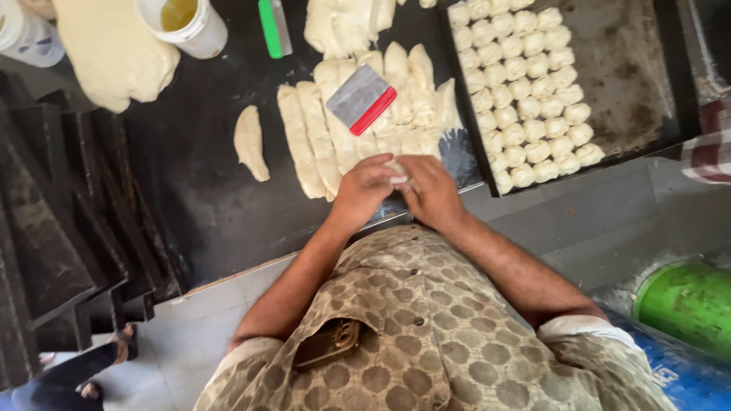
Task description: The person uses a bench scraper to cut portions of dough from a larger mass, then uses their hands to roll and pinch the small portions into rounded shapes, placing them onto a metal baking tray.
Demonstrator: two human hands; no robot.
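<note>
Small dough piece point(395, 169) pinched between the fingertips of left hand point(364, 190) and right hand point(430, 190), both hands curled inward and pressed close together over the near edge of the black table point(198, 190). Only a sliver of that piece visible between the two hands; shape otherwise hidden.

Just beyond the hands, touching or nearly so: a row of long dough strips point(312, 137), with a scraper point(362, 99) lying tilted on top, red edge toward the hands. To the right, just beside the right hand, the corner of a dark tray point(632, 68), its left half packed with rows of dough balls point(525, 91), its right half bare and floury. One lone strip point(250, 142) lying apart to the left of the row.

Open tabletop to the left of the left hand, between the lone strip and the table's near edge. Farther left, a stack of dark moulds point(53, 228). Far side: large dough mass point(114, 49), white cup point(186, 23) of yellowish liquid, green-handled scraper point(272, 27). Little room to the right, tray edge close.
</note>
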